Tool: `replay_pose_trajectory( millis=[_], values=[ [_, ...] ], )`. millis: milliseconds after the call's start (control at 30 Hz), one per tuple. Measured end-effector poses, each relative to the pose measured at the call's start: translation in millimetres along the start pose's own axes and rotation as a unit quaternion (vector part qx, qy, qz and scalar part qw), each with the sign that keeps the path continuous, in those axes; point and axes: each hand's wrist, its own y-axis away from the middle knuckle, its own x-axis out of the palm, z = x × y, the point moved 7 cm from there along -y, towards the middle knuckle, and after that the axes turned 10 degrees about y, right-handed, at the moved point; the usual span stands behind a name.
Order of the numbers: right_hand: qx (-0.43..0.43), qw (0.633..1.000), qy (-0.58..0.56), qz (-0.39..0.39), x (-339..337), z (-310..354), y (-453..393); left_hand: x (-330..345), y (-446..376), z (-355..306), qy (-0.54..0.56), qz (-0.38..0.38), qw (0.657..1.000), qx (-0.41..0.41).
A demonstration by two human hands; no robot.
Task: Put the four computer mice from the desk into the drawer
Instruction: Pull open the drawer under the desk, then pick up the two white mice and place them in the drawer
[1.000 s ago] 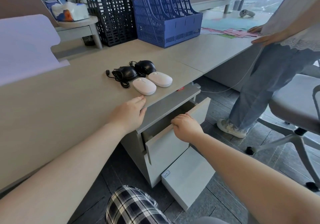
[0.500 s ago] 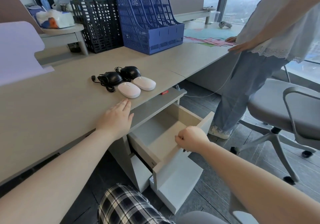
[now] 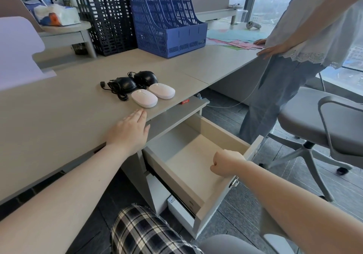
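The four mice are sitting bunched near the front edge of the desk (image 3: 59, 120), two white ones, the nearer (image 3: 144, 101) and the farther (image 3: 162, 90), in front of two black corded ones (image 3: 125, 83) (image 3: 146, 77), long axes running diagonally away to my left. I'm resting my left hand (image 3: 129, 132) flat, fingers loosely together, just short of the nearer white mouse, so it's the closer hand. My right hand (image 3: 227, 162) is gripping the front panel of the open, empty drawer (image 3: 196, 167), below the desk edge
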Motion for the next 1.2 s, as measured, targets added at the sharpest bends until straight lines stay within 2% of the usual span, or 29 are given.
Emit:
replay_pose_trajectory(
  millis=[300,433,600,733,867,967,1033,1200],
  values=[
    [0.019,0.998,-0.003,0.056,15.5,-8.1,-2.0,-1.2,-0.4,0.6,0.004,-0.006,1.000,0.004],
    [0.025,0.998,-0.020,0.051,7.3,-7.7,-1.7,-1.4,-2.1,1.3,0.015,-0.003,1.000,0.001],
    [0.001,0.999,-0.033,-0.017,-23.9,6.0,-15.8,-13.9,-11.2,-0.2,0.123,-0.036,0.991,-0.044],
    [-0.018,0.991,-0.094,-0.098,-81.7,25.4,-33.5,-25.6,-28.6,7.3,0.204,-0.094,0.969,-0.103],
    [0.007,0.956,-0.197,-0.217,-148.2,36.4,-49.5,-25.7,-52.8,18.7,0.255,-0.075,0.950,-0.165],
    [-0.014,0.923,-0.243,-0.297,-188.2,44.0,-63.5,-22.7,-71.9,29.1,0.255,-0.051,0.946,-0.191],
    [-0.041,0.919,-0.249,-0.303,-203.6,53.3,-76.5,-19.3,-84.0,34.5,0.245,-0.029,0.949,-0.195],
    [-0.053,0.937,-0.232,-0.256,-213.2,74.6,-106.7,-14.8,-98.7,38.1,0.210,-0.011,0.956,-0.203]
  ],
)
